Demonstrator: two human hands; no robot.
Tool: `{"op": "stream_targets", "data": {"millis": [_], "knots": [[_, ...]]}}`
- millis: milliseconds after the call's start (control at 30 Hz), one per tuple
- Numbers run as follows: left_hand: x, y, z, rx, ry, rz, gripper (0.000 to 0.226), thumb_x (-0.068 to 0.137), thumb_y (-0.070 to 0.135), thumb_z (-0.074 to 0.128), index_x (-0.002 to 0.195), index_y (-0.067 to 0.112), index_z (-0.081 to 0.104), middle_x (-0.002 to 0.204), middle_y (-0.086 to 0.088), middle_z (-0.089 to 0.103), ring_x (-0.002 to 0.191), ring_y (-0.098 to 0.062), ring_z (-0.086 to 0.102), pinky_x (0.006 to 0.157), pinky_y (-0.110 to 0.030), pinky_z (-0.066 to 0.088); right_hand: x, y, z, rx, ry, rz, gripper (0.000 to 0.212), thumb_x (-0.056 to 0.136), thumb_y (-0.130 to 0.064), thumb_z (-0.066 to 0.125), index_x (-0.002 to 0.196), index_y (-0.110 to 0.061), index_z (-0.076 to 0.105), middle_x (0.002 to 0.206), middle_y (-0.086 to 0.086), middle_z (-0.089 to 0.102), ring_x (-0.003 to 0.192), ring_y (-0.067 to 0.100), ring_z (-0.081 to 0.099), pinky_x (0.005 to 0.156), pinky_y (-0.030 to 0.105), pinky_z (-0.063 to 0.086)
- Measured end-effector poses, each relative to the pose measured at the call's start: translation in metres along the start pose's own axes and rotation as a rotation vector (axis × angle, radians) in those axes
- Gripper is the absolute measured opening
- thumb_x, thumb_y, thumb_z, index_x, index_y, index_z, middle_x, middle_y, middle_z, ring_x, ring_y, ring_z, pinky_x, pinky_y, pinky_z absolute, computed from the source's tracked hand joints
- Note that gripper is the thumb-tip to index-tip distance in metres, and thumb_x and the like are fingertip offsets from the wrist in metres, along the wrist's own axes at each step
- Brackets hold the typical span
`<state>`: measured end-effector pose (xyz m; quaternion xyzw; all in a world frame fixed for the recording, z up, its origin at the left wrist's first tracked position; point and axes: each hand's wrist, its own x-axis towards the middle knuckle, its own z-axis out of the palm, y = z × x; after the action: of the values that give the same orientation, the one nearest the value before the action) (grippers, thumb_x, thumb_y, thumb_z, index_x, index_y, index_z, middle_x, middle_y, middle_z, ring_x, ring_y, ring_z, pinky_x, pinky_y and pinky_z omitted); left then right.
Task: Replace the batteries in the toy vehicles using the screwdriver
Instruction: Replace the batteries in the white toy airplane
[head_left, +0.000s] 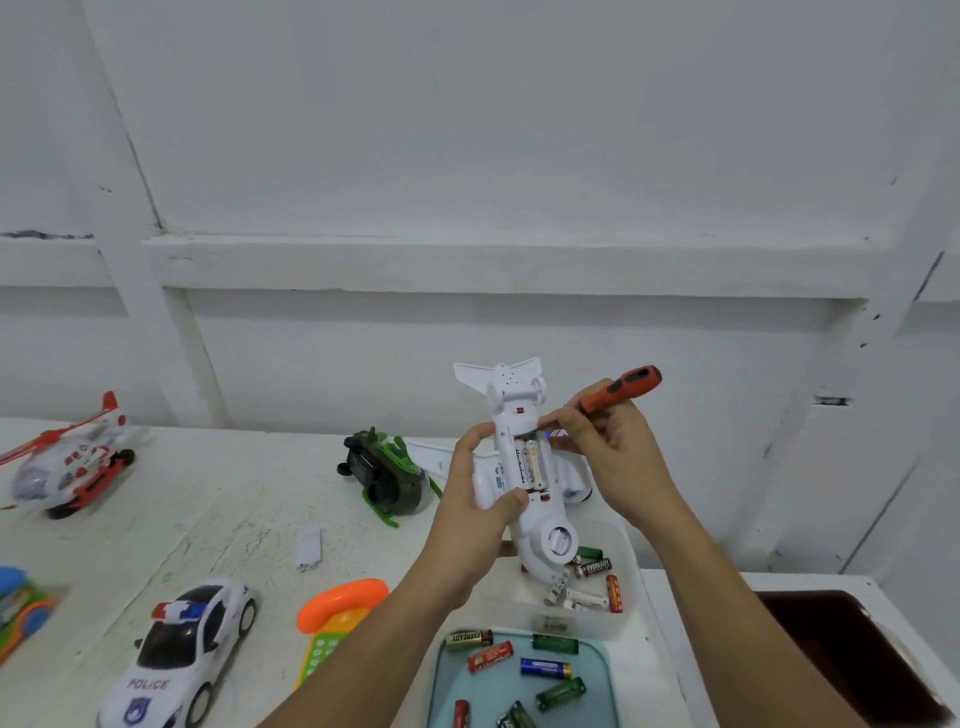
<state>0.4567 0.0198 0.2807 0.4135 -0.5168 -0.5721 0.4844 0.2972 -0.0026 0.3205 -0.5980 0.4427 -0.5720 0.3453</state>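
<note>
My left hand (480, 483) grips a white toy airplane (519, 415), belly up, above the table. Its battery compartment is uncovered, with batteries (531, 464) inside. My right hand (613, 457) holds an orange screwdriver (621, 387); the tip points at the upper end of the compartment. A small white battery cover (309, 546) lies on the table to the left.
A clear tub (626, 551) of batteries sits under the plane; a light blue tray (597, 649) with several batteries is nearer. A green toy (387, 475), red-white helicopter (70, 457), police car (182, 644), orange toy phone (337, 613) and colourful toy (21, 608) stand around. A dark opening (841, 654) lies right.
</note>
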Motion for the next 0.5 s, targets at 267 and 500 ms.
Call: {"op": "stream_targets", "data": {"millis": [267, 500], "knots": [[0.002, -0.003, 0.009, 0.025, -0.003, -0.003, 0.065, 0.096, -0.004, 0.055, 0.119, 0.055, 0.044, 0.117, -0.002, 0.066, 0.093, -0.016, 0.072, 0.068, -0.045, 0.061, -0.005, 0.004, -0.013, -0.068, -0.055, -0.044, 0.015, 0.093, -0.021, 0.062, 0.082, -0.03, 0.057, 0.092, 0.009, 0.069, 0.096, 0.024, 0.069, 0.09, 0.053, 0.053], [0.006, -0.012, 0.012, 0.067, 0.033, -0.016, 0.069, 0.094, -0.004, 0.057, 0.115, 0.061, 0.047, 0.12, -0.008, 0.063, 0.098, -0.026, 0.07, 0.072, -0.056, 0.06, -0.002, 0.019, -0.014, -0.016, -0.061, 0.044, 0.01, 0.097, -0.014, 0.055, 0.09, -0.014, 0.048, 0.088, 0.009, 0.074, 0.089, 0.024, 0.072, 0.091, 0.049, 0.054]]}}
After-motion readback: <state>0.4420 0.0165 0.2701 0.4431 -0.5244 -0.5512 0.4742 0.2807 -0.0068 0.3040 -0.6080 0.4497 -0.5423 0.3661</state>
